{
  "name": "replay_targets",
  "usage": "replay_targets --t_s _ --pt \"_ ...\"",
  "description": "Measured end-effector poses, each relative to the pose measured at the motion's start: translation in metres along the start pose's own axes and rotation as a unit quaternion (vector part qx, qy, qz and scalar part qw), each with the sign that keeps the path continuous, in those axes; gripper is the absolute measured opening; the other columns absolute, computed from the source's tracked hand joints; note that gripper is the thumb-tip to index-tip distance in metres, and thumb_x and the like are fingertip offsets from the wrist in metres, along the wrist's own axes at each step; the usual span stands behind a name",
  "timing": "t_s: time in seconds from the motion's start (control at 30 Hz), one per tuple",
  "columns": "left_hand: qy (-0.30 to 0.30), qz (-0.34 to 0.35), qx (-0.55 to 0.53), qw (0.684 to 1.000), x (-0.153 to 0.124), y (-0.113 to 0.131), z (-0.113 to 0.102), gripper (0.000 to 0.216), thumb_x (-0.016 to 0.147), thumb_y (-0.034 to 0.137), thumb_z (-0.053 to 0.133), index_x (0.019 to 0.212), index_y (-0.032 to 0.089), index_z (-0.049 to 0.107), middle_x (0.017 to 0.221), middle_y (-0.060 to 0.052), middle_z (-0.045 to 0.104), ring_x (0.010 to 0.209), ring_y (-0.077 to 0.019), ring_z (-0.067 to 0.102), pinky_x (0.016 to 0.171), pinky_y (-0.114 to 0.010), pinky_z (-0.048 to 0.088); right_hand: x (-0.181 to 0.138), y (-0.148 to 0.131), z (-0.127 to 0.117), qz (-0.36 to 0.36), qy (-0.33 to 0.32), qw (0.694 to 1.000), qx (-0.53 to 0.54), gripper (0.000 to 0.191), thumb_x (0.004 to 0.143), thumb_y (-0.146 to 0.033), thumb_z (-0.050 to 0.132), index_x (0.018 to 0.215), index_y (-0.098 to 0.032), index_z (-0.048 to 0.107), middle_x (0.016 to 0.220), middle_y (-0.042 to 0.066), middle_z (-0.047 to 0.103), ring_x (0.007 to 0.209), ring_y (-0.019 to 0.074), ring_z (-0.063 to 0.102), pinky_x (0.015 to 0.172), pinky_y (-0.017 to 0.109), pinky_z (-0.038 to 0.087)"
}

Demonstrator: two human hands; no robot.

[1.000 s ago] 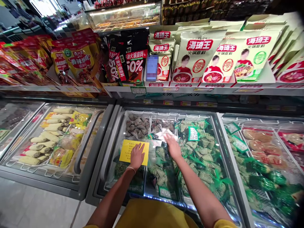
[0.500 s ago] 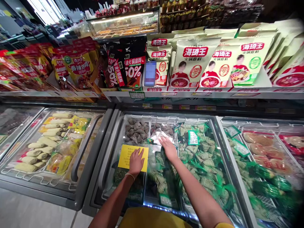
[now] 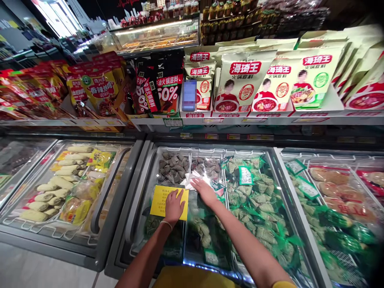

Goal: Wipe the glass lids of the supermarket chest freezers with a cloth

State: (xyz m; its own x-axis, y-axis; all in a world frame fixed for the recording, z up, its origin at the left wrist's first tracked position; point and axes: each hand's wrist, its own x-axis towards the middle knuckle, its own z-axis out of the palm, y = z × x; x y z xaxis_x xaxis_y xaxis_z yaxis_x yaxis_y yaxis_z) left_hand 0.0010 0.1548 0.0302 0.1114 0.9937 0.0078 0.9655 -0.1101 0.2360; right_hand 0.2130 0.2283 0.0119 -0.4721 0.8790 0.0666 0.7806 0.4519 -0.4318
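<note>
My left hand (image 3: 175,205) rests with fingers spread on a yellow sign (image 3: 159,200) printed with dark characters, which lies on the glass lid of a chest freezer. My right hand (image 3: 205,193) presses a crumpled white tissue (image 3: 192,179) against the same glass lid (image 3: 192,200), its fingertips on the near part of the tissue. Under the glass, dark triangular food pieces (image 3: 172,167) fill the back left basket. Green-wrapped packs (image 3: 261,200) lie in the baskets to the right.
A neighbouring freezer with corn (image 3: 55,183) and a grey curved handle (image 3: 105,192) stands left. On the right, another holds round flat packs (image 3: 333,180). Behind the freezers runs a shelf of seasoning bags (image 3: 240,84), with a phone (image 3: 189,95) propped upright among them.
My right hand has slid the white tissue left across the glass, toward the yellow sign. My left hand stays on the sign. The view has shifted slightly.
</note>
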Motion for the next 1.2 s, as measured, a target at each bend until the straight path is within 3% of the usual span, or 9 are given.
replay_targets --t_s 0.17,0.3,0.47,0.6,0.77,0.87,0.97,1.07,1.2 --pt "0.004 0.005 -0.010 1.000 0.015 0.000 0.001 0.054 0.089 0.028 0.057 0.143 0.029 0.049 0.148 -0.010 0.046 0.137 -0.0314 0.039 0.115 -0.049 0.030 -0.026 0.086 -0.054 0.186 0.092 0.975 -0.078 0.067 0.085 -0.002 0.036 0.147 -0.025 0.045 0.153 0.006 0.044 0.141 0.0219 0.038 0.116 0.044 0.030" --pt "0.002 0.013 -0.026 1.000 0.039 0.009 0.010 0.054 0.092 0.027 0.051 0.146 0.028 0.044 0.158 -0.008 0.034 0.146 -0.0323 0.025 0.117 -0.055 0.025 -0.019 0.082 -0.058 0.306 0.150 0.930 -0.138 0.061 0.087 -0.004 0.033 0.144 -0.021 0.050 0.147 0.012 0.050 0.134 0.0286 0.042 0.106 0.043 0.037" --pt "0.042 0.016 -0.013 0.999 0.059 0.020 0.016 0.052 0.096 0.030 0.046 0.148 0.030 0.041 0.156 -0.008 0.038 0.146 -0.0307 0.028 0.117 -0.060 0.020 0.019 0.018 -0.027 0.187 0.088 0.968 -0.140 0.055 0.091 -0.010 0.040 0.143 -0.026 0.050 0.130 0.014 0.057 0.107 0.0292 0.052 0.088 0.039 0.041" --pt "0.088 0.018 0.018 0.996 0.062 0.014 0.015 0.047 0.097 0.035 0.045 0.144 0.033 0.047 0.149 -0.006 0.047 0.142 -0.0306 0.035 0.118 -0.061 0.017 0.030 0.040 -0.043 0.074 0.015 0.989 -0.127 0.055 0.093 -0.013 0.042 0.145 -0.032 0.046 0.118 0.009 0.059 0.101 0.0240 0.051 0.086 0.033 0.038" --pt "0.103 0.024 0.020 0.994 0.068 0.006 0.017 0.045 0.093 0.035 0.052 0.138 0.031 0.054 0.141 -0.008 0.055 0.136 -0.0325 0.041 0.117 -0.060 0.020 0.030 0.122 -0.087 0.295 0.087 0.932 -0.191 0.047 0.096 -0.023 0.044 0.143 -0.023 0.049 0.111 0.015 0.059 0.098 0.0278 0.050 0.083 0.038 0.035" --pt "0.117 0.012 0.011 0.993 0.075 0.008 0.023 0.041 0.092 0.034 0.054 0.132 0.027 0.060 0.136 -0.010 0.059 0.133 -0.0338 0.044 0.117 -0.062 0.019 0.046 0.129 -0.084 0.353 0.132 0.900 -0.218 0.050 0.094 -0.019 0.040 0.144 -0.015 0.046 0.110 0.020 0.059 0.101 0.0320 0.049 0.082 0.043 0.034" --pt "0.115 -0.001 0.001 0.993 0.084 0.015 0.029 0.035 0.093 0.033 0.051 0.124 0.025 0.066 0.133 -0.010 0.061 0.133 -0.0332 0.045 0.117 -0.065 0.012 0.072 0.099 -0.062 0.316 0.143 0.913 -0.216 0.056 0.091 -0.013 0.037 0.146 -0.011 0.041 0.106 0.023 0.060 0.099 0.0335 0.050 0.081 0.045 0.036" --pt "0.099 -0.005 -0.013 0.995 0.094 0.022 0.032 0.033 0.092 0.028 0.050 0.120 0.025 0.067 0.134 -0.009 0.061 0.135 -0.0326 0.043 0.118 -0.067 0.005 0.096 0.069 -0.044 0.179 0.087 0.962 -0.188 0.058 0.091 -0.011 0.036 0.149 -0.015 0.040 0.109 0.020 0.060 0.101 0.0319 0.050 0.085 0.044 0.038" --pt "0.092 -0.016 -0.035 0.995 0.105 0.025 0.032 0.036 0.089 0.025 0.051 0.122 0.026 0.066 0.134 -0.008 0.061 0.136 -0.0330 0.043 0.118 -0.067 -0.001 0.106 0.083 -0.055 0.069 0.017 0.986 -0.154 0.058 0.092 -0.012 0.036 0.149 -0.021 0.040 0.115 0.017 0.060 0.108 0.0292 0.049 0.094 0.042 0.038"
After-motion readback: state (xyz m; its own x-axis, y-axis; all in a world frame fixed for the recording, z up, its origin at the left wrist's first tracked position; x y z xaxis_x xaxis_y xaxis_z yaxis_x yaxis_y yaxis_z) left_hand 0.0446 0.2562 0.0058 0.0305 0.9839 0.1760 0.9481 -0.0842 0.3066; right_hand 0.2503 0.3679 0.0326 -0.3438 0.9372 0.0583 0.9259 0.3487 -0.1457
